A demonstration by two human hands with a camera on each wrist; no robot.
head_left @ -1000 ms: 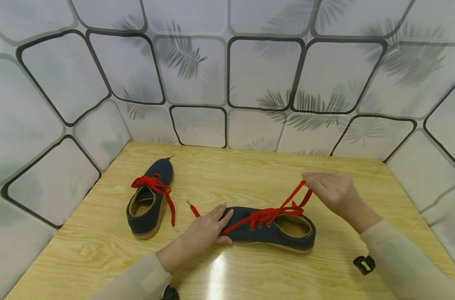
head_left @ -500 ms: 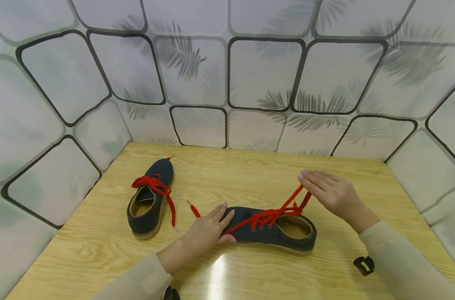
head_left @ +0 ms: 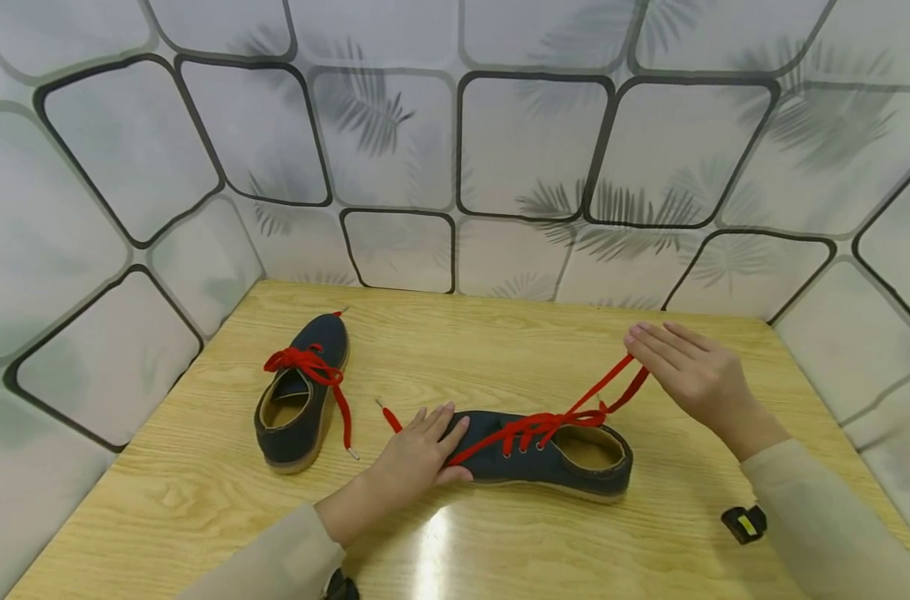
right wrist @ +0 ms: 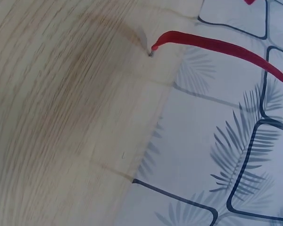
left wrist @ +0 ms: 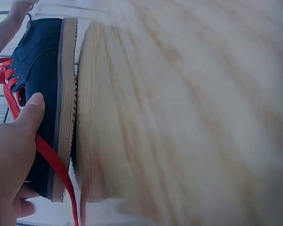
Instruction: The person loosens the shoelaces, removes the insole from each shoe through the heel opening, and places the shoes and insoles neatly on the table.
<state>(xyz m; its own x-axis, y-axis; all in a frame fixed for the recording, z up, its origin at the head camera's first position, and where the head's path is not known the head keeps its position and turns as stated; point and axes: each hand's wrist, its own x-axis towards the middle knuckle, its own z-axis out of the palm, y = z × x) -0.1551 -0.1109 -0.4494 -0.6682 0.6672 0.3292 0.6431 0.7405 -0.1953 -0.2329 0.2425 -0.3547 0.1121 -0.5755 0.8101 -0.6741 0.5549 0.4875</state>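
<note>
Right, you have the dark navy canvas shoe with a pale ribbed sole [head_left: 545, 471] set crosswise on the yellowish wood-grain worktop [head_left: 200, 504], toe to your left. Your left hand [head_left: 417, 454] grips that toe, thumb on the near side. Your right hand [head_left: 695, 371], above and to the right of the shoe's heel, pinches the flat red lace [head_left: 605, 382]; two strands slope up from the shoe's lacing, though whether they form one loop isn't clear. Left of the shoe, past its toe, stands the matching navy shoe with a red bow [head_left: 312, 414]. The step in hand looks like working the lace; the next move seems to call for a steady toe and gentle, even tension.
</note>
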